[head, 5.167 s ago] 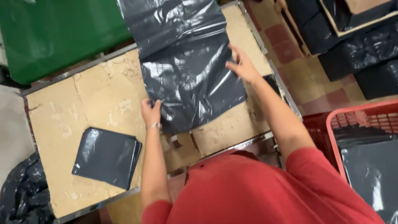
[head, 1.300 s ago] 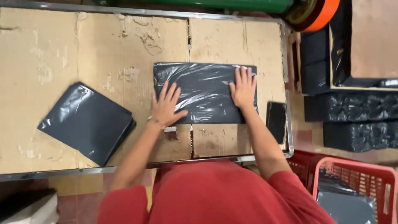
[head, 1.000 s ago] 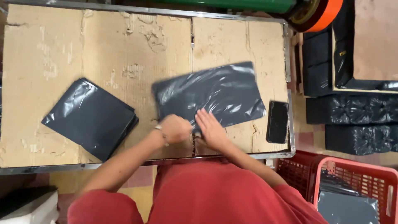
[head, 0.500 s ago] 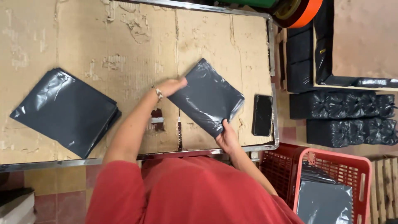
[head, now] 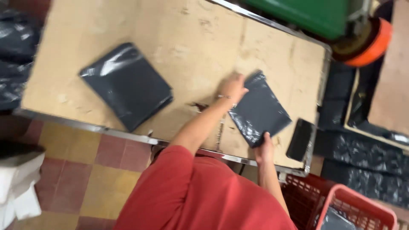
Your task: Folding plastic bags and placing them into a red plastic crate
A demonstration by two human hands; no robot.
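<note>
You are gripping the folded black plastic bag [head: 260, 111], now a small square near the table's [head: 187, 51] right end; left hand [head: 232, 85] pinching its far corner, right hand [head: 265, 150] its near corner.

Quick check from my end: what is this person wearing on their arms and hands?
Both hands are bare, no gloves. The left hand has a thin bracelet at the wrist; the right hand shows nothing worn. A red short-sleeved shirt leaves the forearms uncovered.
</note>
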